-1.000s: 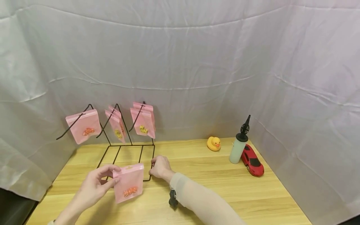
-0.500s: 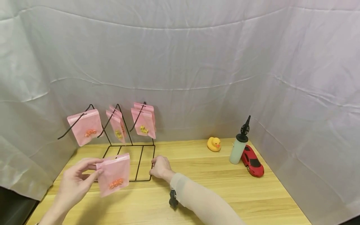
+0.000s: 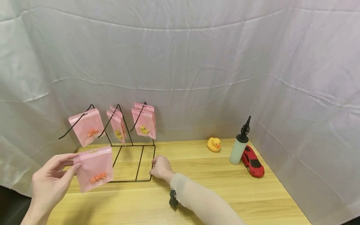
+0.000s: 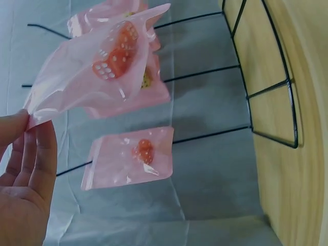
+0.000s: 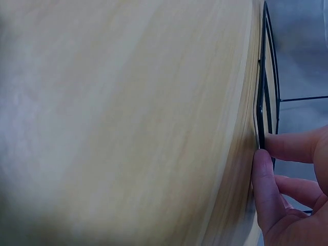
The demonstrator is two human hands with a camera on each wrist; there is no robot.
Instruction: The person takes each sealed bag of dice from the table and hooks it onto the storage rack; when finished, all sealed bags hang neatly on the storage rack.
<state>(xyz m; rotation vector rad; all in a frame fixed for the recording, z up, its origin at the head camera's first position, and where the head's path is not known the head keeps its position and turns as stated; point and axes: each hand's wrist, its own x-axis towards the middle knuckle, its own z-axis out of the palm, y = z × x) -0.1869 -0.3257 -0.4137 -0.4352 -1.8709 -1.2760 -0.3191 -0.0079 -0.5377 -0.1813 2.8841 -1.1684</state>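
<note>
My left hand (image 3: 53,179) pinches the upper left corner of a pink zip bag (image 3: 94,167) between thumb and fingers. Orange dice (image 4: 118,51) show through the bag in the left wrist view. The bag is held up in front of a black wire rack (image 3: 137,162), below its left hook. My right hand (image 3: 161,167) grips the right side wire of the rack's base; in the right wrist view, thumb and finger (image 5: 289,146) pinch that wire. A pink bag with orange dice (image 3: 85,128) hangs on the left hook.
More pink bags hang on the middle hook (image 3: 115,123) and right hook (image 3: 144,123), yellow dice showing in them. To the right on the wooden table (image 3: 208,181) are a yellow rubber duck (image 3: 214,144), a pale green hand pump (image 3: 238,150) and a red toy car (image 3: 253,162). Grey curtains surround the table.
My left hand has carried the pink bag to the left and slightly up, from over the rack's base to below the left hook. My right hand has stayed on the rack's wire.
</note>
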